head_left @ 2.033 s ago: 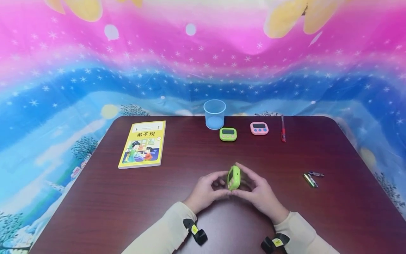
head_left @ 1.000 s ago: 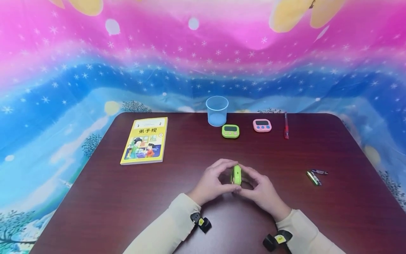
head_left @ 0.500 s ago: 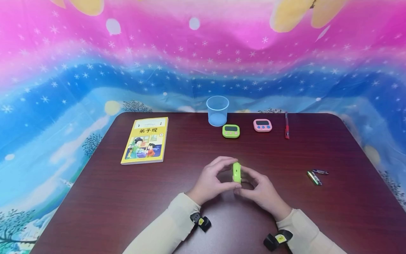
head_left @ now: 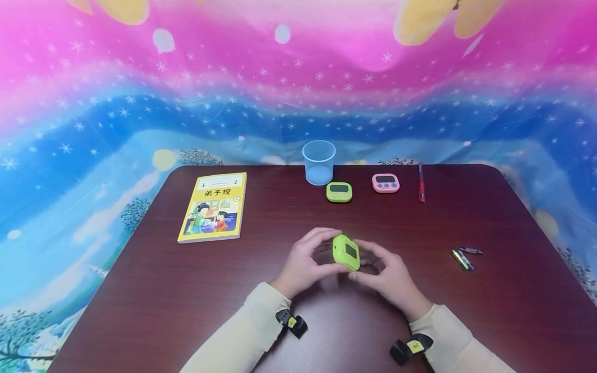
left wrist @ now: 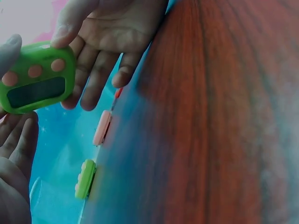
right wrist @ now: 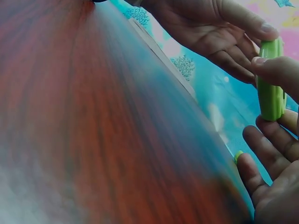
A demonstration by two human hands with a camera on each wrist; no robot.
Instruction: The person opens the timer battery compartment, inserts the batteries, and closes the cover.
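Observation:
A green digital timer is held up between both hands over the middle of the table. My left hand pinches it by its top and bottom edges. On its other side, the right hand grips it too, with thumb and index finger against the edge and the other fingers spread off it. The left wrist view shows the timer's front, with a dark screen and orange buttons. Toward the head camera its back shows a dark rectangular patch, too small to make out.
Two small batteries lie to the right. Along the back stand or lie a blue clear cup, another green timer, a pink timer and a red pen. A yellow book lies on the left.
The timer has turned in the hands: first its front faced left, then its edge showed, and now its back shows to the head camera. Both hands stay near the same place.

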